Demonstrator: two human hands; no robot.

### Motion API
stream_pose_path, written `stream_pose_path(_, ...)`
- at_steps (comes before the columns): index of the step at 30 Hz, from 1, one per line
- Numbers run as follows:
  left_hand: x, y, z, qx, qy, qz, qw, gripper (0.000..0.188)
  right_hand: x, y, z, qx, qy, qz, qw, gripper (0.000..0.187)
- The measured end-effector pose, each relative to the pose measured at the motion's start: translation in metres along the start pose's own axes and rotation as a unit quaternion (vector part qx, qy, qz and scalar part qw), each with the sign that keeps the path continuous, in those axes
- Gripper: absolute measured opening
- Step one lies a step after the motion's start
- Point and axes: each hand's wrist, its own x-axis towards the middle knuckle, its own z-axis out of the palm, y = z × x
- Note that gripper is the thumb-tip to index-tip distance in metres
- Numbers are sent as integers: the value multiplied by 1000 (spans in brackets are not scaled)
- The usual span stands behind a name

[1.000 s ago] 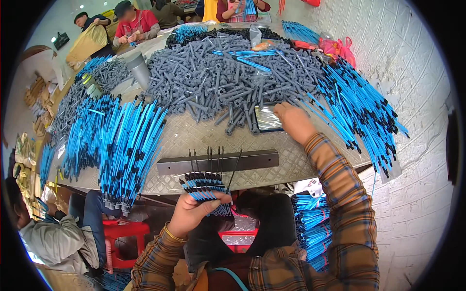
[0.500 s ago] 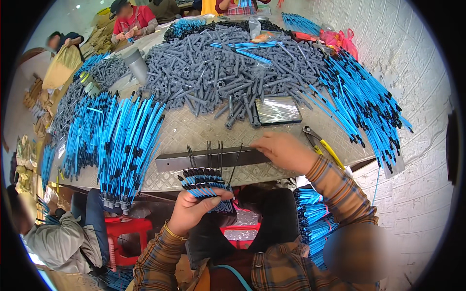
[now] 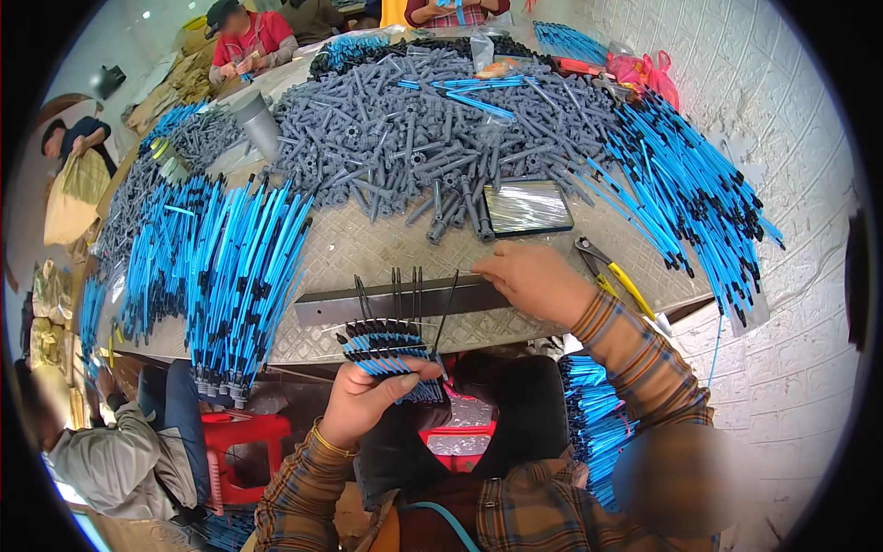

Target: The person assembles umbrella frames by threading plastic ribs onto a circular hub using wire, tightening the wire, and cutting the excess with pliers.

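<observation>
My left hand [image 3: 363,400] is closed around a bunch of blue sticks with black ends [image 3: 382,354], held up at the table's near edge. Thin pale wires cross the black ends of the bunch. Just beyond it lies a grey metal bar [image 3: 331,309] with several thin black pins [image 3: 397,287] standing up along it. A longer dark rod [image 3: 445,313] slants between the bar and the bunch. My right hand [image 3: 538,283] is over the bar's right part, thumb and fingertips pinched together. Whatever sits between those fingertips is too small to make out.
A shallow dark box of shiny thin wires [image 3: 529,210] stands ahead, with yellow-handled pliers [image 3: 618,276] to its right. Grey plastic plugs [image 3: 395,129] heap up behind. Blue sticks lie left [image 3: 244,276] and right [image 3: 690,193]. Other people work around the table.
My right hand has shifted very slightly left and nearer; my left hand and the bunch stay put. At the far left, a person with a tan sack has moved.
</observation>
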Motion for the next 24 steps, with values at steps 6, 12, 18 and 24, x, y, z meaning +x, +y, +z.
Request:
stream_pose_path(6,-1,1,-1,16,-3,4,1000,19,11,-6,10,5,22,-13,1000,20)
stream_pose_path(12,0,-1,0,5,5,6,1000,18,28,-12,21,20,44,-30,998,19)
stream_pose_path(18,1,-5,-5,-7,-24,21,999,19,40,-14,33,18,63,-45,997,18)
stream_pose_path(24,0,-5,-9,-6,-32,24,999,19,52,-24,39,16,60,-47,997,15)
